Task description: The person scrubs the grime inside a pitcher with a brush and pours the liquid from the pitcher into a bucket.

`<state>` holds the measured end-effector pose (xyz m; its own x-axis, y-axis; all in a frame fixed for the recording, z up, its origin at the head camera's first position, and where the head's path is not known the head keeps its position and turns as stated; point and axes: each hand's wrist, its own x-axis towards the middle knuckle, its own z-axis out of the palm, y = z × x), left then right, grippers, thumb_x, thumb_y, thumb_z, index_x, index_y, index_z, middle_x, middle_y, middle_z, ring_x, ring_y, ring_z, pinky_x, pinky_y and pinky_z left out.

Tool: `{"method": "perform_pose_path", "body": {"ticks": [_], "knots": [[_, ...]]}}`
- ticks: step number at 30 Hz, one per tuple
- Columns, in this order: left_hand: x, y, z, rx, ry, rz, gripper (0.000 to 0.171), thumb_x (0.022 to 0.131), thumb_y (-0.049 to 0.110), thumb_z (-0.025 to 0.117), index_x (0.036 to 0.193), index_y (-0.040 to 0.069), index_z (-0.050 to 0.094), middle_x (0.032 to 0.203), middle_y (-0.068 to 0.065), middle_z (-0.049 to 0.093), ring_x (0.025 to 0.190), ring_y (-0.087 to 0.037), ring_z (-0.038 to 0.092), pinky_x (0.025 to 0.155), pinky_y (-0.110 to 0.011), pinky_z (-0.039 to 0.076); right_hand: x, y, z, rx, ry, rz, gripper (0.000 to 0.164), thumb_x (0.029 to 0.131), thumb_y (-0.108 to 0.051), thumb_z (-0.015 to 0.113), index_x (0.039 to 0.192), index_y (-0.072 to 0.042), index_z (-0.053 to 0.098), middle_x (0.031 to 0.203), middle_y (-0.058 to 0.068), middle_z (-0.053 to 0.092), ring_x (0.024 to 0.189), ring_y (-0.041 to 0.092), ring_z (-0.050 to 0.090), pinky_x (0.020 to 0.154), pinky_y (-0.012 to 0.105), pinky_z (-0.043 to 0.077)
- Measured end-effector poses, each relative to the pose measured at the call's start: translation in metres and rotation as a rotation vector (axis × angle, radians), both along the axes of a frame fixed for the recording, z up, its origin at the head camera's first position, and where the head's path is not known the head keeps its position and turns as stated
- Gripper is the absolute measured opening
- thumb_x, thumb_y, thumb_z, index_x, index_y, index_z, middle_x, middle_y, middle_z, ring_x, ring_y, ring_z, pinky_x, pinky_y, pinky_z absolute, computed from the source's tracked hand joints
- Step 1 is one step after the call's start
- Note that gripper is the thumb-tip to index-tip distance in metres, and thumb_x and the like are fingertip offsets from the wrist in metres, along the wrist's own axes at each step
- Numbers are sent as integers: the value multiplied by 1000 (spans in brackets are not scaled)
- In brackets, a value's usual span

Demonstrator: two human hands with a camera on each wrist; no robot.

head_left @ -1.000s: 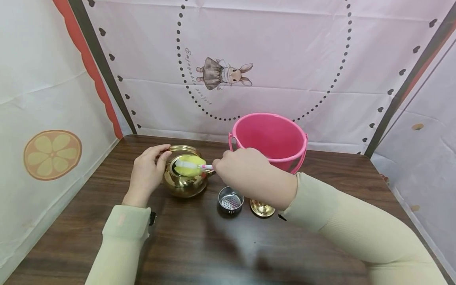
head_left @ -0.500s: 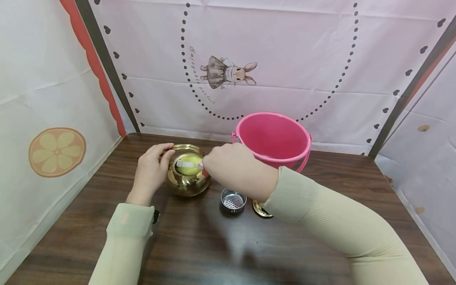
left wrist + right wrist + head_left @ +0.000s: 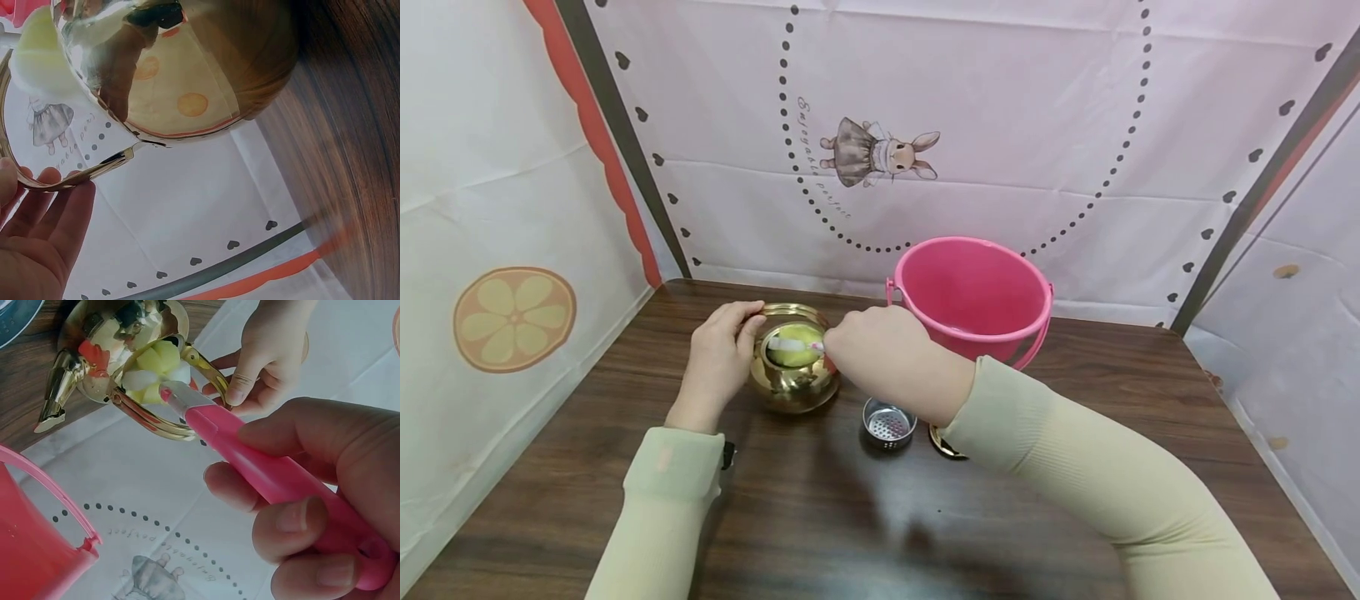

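A shiny gold teapot (image 3: 793, 387) stands on the table's left side. My left hand (image 3: 718, 354) grips its hoop handle, the fingers and thumb around the gold band (image 3: 78, 178) in the left wrist view. My right hand (image 3: 887, 350) holds a sponge brush by its pink handle (image 3: 269, 472). The brush's yellow and white sponge head (image 3: 792, 354) sits in the teapot's round mouth, its lower part hidden inside. To the right of the teapot lies a small steel strainer basket (image 3: 889, 425). A gold lid (image 3: 946, 442) shows partly from under my right forearm.
Behind my right arm stands a pink bucket (image 3: 973, 292) with its handle hanging on the right. The dark wooden table (image 3: 820, 533) ends at a printed cloth wall (image 3: 1022, 108) at the back, with more cloth on both sides.
My right hand has moved left, and the sponge head has sunk lower into the teapot's mouth. The left hand keeps its grip on the handle. My right sleeve now covers more of the lid.
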<state>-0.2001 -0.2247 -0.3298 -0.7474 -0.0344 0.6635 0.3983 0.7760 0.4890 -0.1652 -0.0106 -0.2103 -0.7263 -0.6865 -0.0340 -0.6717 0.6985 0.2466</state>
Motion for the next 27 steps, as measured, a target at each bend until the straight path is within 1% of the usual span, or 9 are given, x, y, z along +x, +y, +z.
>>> {"method": "perform_pose_path", "body": {"ticks": [4, 6, 12, 16, 20, 24, 27], "knots": [[0, -1, 0, -17, -13, 0, 22, 94, 8, 56, 111, -4, 63, 105, -22, 65, 98, -38, 62, 84, -50, 50, -1, -1, -2, 0, -2, -9, 20, 88, -8, 56, 86, -21, 70, 81, -3, 69, 70, 19, 64, 57, 39, 56], [0, -1, 0, -25, -21, 0, 23, 95, 8, 55, 113, -4, 62, 107, -22, 64, 99, -38, 62, 85, -50, 49, -1, -2, -3, -6, 2, -8, 19, 90, -10, 56, 83, -21, 69, 80, -3, 68, 69, 19, 63, 56, 39, 55], [-1, -1, 0, -54, -30, -7, 27, 96, 8, 53, 120, -1, 60, 110, -22, 63, 102, -37, 61, 88, -50, 49, -4, -3, -5, -10, 34, 28, 20, 89, -9, 56, 78, -21, 68, 74, -3, 66, 65, 18, 60, 56, 38, 55], [-2, -1, 1, -81, -20, -19, 29, 96, 6, 52, 124, 1, 59, 110, -19, 62, 101, -35, 61, 87, -49, 50, -7, -4, -7, -4, 54, 57, 19, 93, -17, 56, 79, -20, 69, 73, -3, 66, 64, 17, 60, 56, 37, 54], [-3, 0, 1, -96, -10, -29, 27, 96, 4, 52, 121, -1, 60, 109, -19, 62, 99, -34, 60, 86, -48, 50, -11, -6, -11, 4, 52, 53, 23, 97, -26, 53, 83, -20, 70, 77, -2, 67, 65, 18, 61, 56, 37, 54], [-3, 1, 1, -100, -16, -29, 26, 96, 4, 51, 120, -2, 59, 110, -20, 61, 101, -35, 60, 87, -48, 50, -13, -6, -15, 9, 49, 43, 20, 95, -20, 55, 83, -21, 70, 77, -2, 68, 64, 18, 60, 55, 37, 54], [-3, 1, 0, -102, -23, -20, 26, 96, 3, 50, 120, -3, 59, 110, -20, 61, 103, -35, 59, 89, -48, 49, -15, -6, -18, 2, 48, 36, 19, 92, -14, 56, 80, -21, 69, 76, -3, 67, 64, 18, 61, 54, 37, 54]]}}
